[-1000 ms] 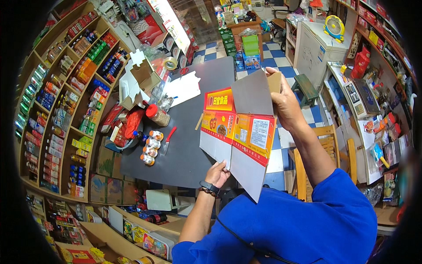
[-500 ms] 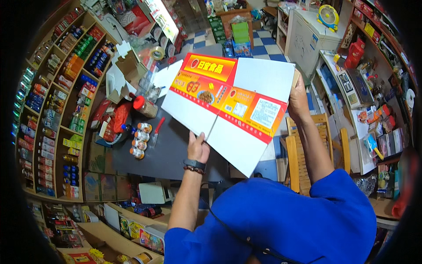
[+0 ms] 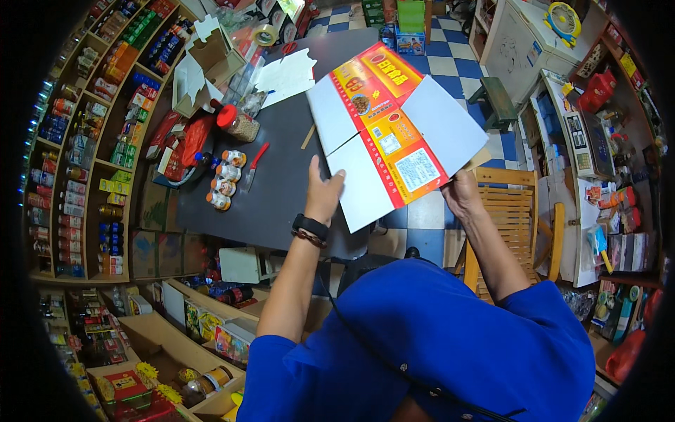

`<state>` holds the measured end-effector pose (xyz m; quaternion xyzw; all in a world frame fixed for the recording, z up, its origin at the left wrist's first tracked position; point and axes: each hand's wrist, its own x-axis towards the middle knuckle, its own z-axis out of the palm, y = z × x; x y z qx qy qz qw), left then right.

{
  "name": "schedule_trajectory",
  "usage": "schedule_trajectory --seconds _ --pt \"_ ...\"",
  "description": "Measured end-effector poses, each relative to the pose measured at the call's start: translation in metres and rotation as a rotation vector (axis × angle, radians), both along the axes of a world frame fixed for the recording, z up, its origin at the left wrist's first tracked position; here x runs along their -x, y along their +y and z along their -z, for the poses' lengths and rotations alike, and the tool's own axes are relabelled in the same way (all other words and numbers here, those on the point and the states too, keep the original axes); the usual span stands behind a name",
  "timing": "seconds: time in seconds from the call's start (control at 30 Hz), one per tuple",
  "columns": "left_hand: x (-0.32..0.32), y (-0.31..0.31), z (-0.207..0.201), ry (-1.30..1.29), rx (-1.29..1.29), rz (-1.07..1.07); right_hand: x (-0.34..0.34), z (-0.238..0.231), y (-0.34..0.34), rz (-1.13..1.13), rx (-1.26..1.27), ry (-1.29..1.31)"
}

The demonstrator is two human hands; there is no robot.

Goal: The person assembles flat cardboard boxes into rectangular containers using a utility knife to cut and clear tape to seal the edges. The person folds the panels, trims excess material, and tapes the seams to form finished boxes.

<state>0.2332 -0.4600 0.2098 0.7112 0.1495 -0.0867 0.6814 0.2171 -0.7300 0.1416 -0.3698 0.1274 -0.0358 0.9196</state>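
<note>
One carton [image 3: 395,132] has turned — two hands [image 3: 325,197] [image 3: 463,194], four bottles [image 3: 224,186].

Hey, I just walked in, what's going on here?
Someone in a blue shirt holds up a red and yellow cardboard carton, its right side in the right hand. The left hand is spread by its left edge, perhaps touching it. The dark table bears four small bottles, a knife and a red-lidded jar.

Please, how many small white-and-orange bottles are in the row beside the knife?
4, in one row on the table, left of the knife: the far bottle, second bottle, third bottle and near bottle. None seems hidden.
</note>
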Motion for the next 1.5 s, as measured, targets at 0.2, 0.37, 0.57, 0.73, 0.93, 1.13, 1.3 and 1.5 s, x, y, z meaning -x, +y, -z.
schedule_trajectory --seconds 0.2,0.37,0.57,0.73,0.93,1.13,1.3,1.5 --pt "0.028 -0.025 -0.023 -0.634 -0.644 0.421 -0.004 -0.022 0.058 -0.036 0.659 -0.011" --pt "0.023 -0.038 -0.023 -0.537 -0.709 0.416 -0.002 -0.034 0.087 -0.007 1.045 -0.204" --pt "0.026 -0.021 -0.024 -0.585 -0.789 0.412 -0.007 -0.060 0.103 -0.180 0.956 -0.259" --pt "0.030 -0.007 -0.024 -0.617 -0.682 0.328 -0.006 -0.072 0.113 -0.187 0.854 -0.317" --pt "0.041 -0.004 -0.029 -0.576 -0.584 0.230 -0.002 -0.072 0.127 -0.164 0.988 -0.361" --pt "0.052 -0.001 -0.024 -0.460 -0.677 0.199 -0.001 -0.078 0.134 -0.329 1.019 -0.411" --pt "0.053 0.007 -0.027 -0.450 -0.693 0.181 -0.006 -0.084 0.139 -0.376 0.977 -0.396" --pt "0.045 0.013 -0.020 -0.570 -0.831 0.189 -0.014 -0.068 0.144 -0.400 0.839 -0.321"
